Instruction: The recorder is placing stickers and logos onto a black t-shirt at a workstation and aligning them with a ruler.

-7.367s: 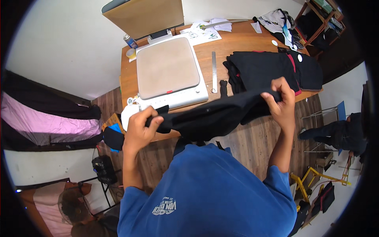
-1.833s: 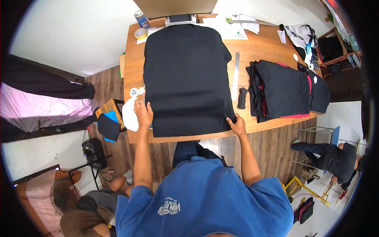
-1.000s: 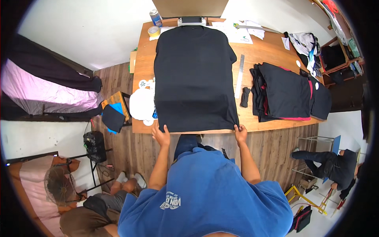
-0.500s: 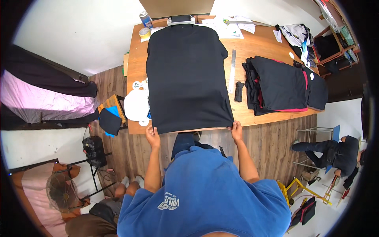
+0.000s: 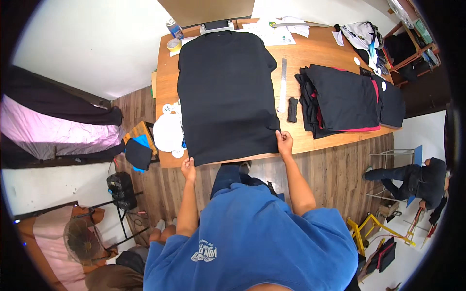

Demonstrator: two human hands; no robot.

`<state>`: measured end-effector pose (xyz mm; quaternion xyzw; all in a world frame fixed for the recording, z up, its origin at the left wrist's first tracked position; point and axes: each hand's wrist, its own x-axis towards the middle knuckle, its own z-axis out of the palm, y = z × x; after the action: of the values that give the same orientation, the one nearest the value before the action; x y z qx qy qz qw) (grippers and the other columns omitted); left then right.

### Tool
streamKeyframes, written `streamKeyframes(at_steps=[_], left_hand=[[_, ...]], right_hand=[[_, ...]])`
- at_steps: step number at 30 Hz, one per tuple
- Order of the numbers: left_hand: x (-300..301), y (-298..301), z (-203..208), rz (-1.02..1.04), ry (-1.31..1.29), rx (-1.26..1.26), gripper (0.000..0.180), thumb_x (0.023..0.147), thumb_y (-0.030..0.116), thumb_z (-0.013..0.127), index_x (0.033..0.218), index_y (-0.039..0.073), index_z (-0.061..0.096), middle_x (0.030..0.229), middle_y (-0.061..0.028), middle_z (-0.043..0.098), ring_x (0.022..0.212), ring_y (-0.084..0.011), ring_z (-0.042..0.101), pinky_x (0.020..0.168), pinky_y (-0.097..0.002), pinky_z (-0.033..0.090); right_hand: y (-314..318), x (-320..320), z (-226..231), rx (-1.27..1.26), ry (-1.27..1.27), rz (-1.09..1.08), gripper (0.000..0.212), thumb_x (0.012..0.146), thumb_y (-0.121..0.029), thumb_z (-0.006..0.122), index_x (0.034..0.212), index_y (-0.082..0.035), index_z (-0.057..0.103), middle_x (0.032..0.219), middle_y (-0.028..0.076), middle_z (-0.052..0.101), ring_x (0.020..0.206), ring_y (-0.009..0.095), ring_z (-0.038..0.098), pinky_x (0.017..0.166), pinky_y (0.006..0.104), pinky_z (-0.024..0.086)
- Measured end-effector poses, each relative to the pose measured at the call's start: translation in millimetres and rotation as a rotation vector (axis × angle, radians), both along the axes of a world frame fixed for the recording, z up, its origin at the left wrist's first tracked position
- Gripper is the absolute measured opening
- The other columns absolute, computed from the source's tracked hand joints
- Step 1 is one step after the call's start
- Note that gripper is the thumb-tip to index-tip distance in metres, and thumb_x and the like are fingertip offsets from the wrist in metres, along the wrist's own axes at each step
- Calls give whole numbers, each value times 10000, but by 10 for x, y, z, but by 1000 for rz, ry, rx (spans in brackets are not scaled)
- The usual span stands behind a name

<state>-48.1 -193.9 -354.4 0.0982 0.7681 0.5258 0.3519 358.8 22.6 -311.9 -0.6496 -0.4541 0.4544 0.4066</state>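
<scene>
A black T-shirt (image 5: 225, 92) lies spread on the wooden table (image 5: 291, 48), its neck toward the far side and its hem at the near edge. My left hand (image 5: 189, 169) pinches the near left corner of the hem. On the right side edge of the shirt, a little above the hem, my right hand (image 5: 285, 143) grips the cloth, which puckers at the fingers. A steel ruler (image 5: 282, 85) lies right of the shirt, beside a small rolled black cloth (image 5: 292, 110).
Folded black and red garments (image 5: 342, 99) are stacked at the table's right. White round material (image 5: 168, 133) sits at the left edge, with yellow tape (image 5: 174, 45) and a spray can (image 5: 174, 29) farther back. Another person (image 5: 422, 182) is at the far right.
My right hand has moved from the hem's right corner up and slightly left along the shirt's side. My left hand stays at its corner. The view has shifted slightly.
</scene>
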Motion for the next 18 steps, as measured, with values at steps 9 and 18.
streamKeyframes(at_steps=[9,18], left_hand=[[25,25,327,-40,-57,-68,304,1020,301,686,1192,64,603,1052,-16,698,903,-103,602,737,-282,474],[76,119,620,-76,-100,-116,338,997,313,720,1205,70,611,1046,-11,689,918,-108,604,753,-294,491]], right_hand=[[-228,154,-41,-20,22,61,144,1028,-179,666,1053,-39,648,873,-41,589,783,68,526,742,240,463],[-570,428,-75,-68,-165,132,204,916,-148,805,912,-21,646,741,-27,577,674,61,500,633,235,441]])
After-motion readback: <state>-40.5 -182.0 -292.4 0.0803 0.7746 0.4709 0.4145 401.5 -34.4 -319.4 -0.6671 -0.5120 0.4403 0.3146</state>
